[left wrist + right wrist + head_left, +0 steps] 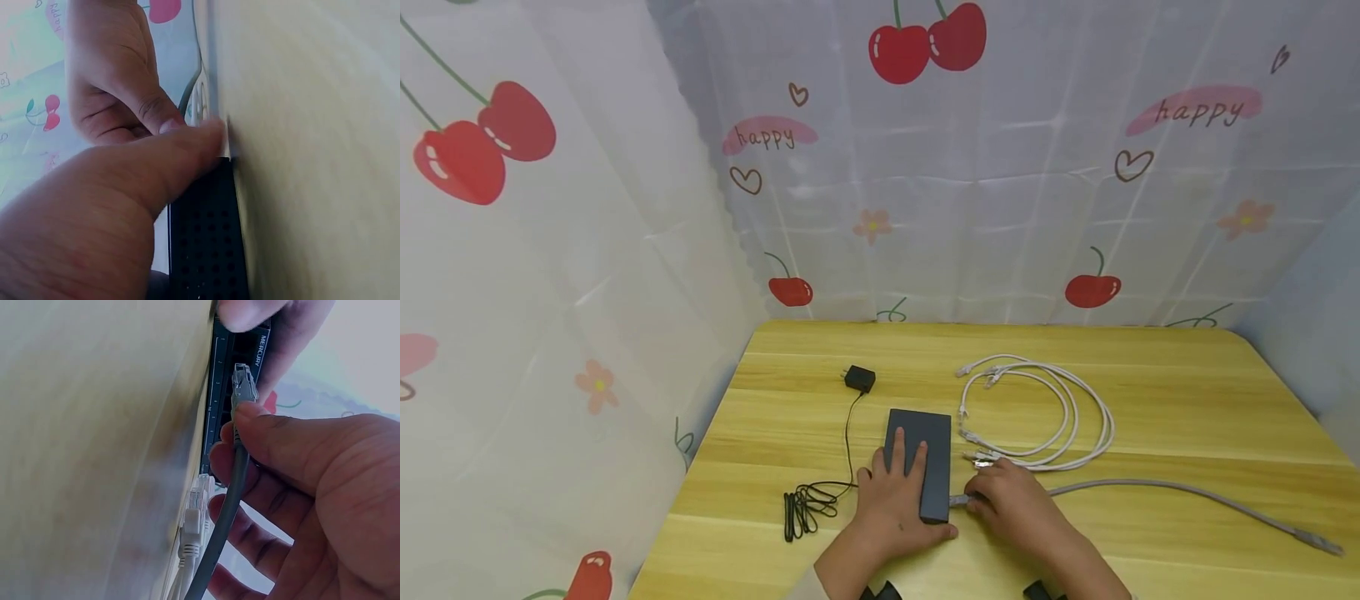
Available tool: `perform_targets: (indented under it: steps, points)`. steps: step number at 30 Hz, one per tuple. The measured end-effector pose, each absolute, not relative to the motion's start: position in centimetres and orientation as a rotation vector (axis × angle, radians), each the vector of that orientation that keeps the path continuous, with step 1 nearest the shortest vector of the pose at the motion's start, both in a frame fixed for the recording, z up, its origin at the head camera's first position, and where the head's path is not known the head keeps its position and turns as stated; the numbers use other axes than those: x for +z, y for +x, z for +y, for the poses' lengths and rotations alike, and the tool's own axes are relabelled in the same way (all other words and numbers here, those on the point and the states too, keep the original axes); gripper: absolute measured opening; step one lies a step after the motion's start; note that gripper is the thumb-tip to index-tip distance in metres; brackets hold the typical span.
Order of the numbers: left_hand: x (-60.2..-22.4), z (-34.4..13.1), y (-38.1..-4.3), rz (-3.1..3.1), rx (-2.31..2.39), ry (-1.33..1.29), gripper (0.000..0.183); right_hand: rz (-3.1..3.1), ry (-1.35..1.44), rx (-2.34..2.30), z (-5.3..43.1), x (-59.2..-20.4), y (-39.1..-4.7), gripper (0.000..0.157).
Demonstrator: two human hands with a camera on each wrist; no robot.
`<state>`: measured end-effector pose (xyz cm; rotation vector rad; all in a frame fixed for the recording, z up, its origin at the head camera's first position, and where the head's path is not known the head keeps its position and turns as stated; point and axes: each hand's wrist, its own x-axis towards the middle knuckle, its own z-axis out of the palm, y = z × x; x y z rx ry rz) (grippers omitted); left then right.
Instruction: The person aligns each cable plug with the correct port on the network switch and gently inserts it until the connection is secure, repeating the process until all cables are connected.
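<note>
Fingers of my right hand (1013, 504) pinched the gray cable (1150, 482) by its plug (244, 387) at the black box's (936, 442) right side; my left hand (893, 507) lay spread over the box. That plug seemed not yet seated, and the white cables (1111, 425), right of the box, lay loose.

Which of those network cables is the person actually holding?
The gray cable, pinched near its plug by the right hand; the white cables lie coiled and unheld.
</note>
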<state>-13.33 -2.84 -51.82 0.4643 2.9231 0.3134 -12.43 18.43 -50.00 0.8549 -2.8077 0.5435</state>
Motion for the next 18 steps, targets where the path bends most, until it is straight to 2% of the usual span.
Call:
perform_targets:
  steps: [5, 18]
  points:
    - [-51.93, -2.71, -13.23, 2.939, 0.348, 0.464, 0.117, -2.822, 0.852, 0.534, 18.35, -49.96, -12.42, 0.011]
    - [-51.89, -2.74, -13.39, 2.955, 0.445, 0.446, 0.114, -2.845, 0.772, 0.503, 18.15, -50.26, -12.32, 0.01]
